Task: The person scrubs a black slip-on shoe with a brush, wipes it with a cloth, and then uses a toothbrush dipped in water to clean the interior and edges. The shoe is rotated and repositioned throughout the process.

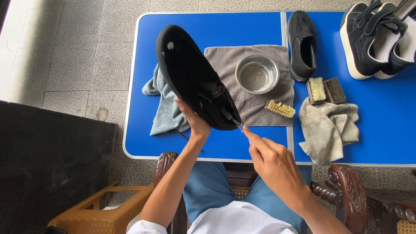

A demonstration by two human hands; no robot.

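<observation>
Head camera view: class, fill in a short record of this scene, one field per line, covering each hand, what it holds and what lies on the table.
Left hand: left hand holds up a black shoe, sole towards the camera
Right hand: right hand pinches a thin tool; its tip touches the shoe's heel end
Table: blue table
Centre: metal bowl on a grey towel, small brush beside the bowl
Left side: blue-grey cloth
Right side: second black shoe, two brushes, beige cloth, pair of black sneakers
</observation>
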